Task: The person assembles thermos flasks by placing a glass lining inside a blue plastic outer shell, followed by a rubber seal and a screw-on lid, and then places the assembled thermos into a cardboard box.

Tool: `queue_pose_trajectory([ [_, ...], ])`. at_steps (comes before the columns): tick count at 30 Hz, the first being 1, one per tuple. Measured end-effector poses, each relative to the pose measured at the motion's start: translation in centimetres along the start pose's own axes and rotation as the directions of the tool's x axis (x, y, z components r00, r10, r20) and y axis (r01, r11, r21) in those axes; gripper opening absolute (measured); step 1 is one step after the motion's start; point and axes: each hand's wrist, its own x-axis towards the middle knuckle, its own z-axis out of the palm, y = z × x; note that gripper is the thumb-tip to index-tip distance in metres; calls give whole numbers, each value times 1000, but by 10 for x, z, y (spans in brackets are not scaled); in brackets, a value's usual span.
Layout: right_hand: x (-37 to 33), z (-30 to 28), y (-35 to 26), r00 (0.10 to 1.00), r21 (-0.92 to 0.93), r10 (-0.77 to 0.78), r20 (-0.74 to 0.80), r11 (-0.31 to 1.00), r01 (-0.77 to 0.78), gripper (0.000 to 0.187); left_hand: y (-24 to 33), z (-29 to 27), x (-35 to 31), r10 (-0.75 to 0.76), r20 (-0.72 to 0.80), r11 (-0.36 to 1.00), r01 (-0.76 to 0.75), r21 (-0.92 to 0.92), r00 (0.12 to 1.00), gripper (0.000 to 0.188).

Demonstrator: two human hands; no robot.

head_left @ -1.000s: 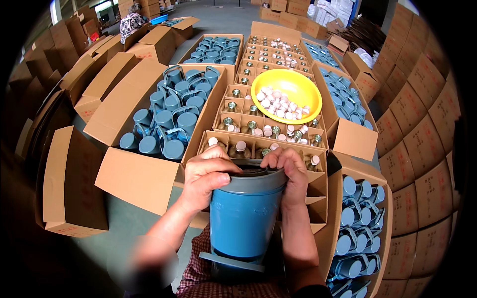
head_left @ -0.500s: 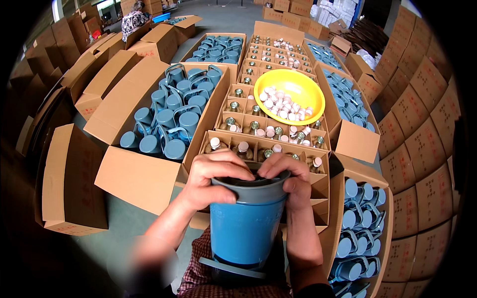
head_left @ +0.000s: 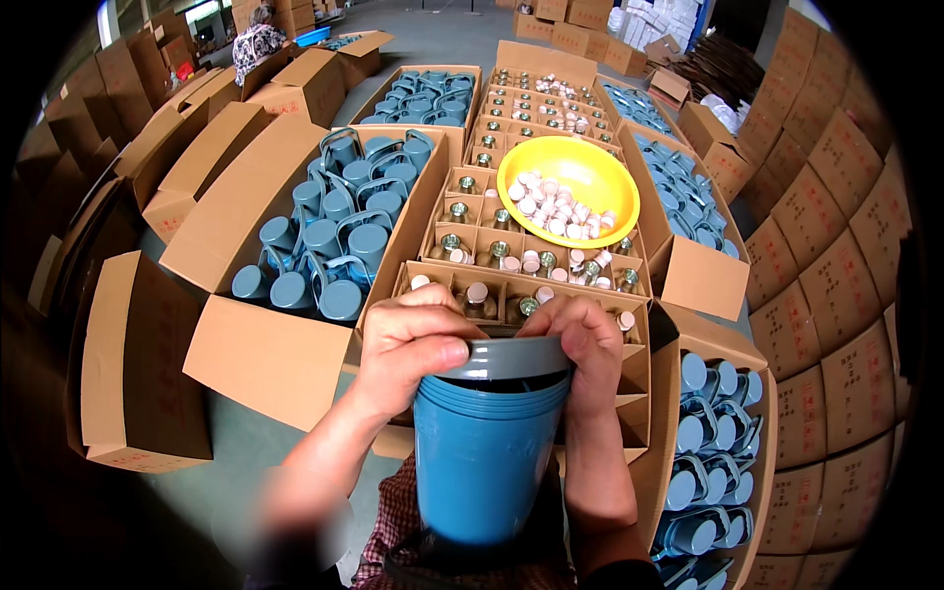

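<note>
Gripping grey collar point(head_left: 509, 361) at opposite sides in left hand point(head_left: 405, 342) and right hand point(head_left: 587, 339). Not seated on blue bucket point(head_left: 486, 454), with gap beneath; judged partway, seating apparently left.

Illegible small red print point(head_left: 808, 401) on the stacked brown cartons point(head_left: 854, 379)

A: Where does the head view look from?
B: The wearer's head, left one of two fisheyes side by side. Upright, unmirrored, facing forward and steeply down.
A: How near?
B: Close over the left hand point(head_left: 405, 344) and right hand point(head_left: 587, 344), just below centre; forearms point(head_left: 329, 447) cross the near edge.
A: Coverage?
B: Wide. Runs out to far grey floor point(head_left: 433, 39) and a person point(head_left: 258, 45), far left. Stacked cartons point(head_left: 824, 354), right, bow with the lens; corners are black.
</note>
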Motion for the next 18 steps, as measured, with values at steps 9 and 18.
queue_pose_trajectory([
  [9, -15, 2, 3, 949, -15, -313, -19, 950, 313, 32, 6, 3, 3, 320, 179, 913, -354, 206, 930, 34],
  [18, -28, 3, -39, 910, -522, -236, 342, 758, 393, 69, 38, 6, -16, 246, 384, 822, -401, 403, 890, 60],
])
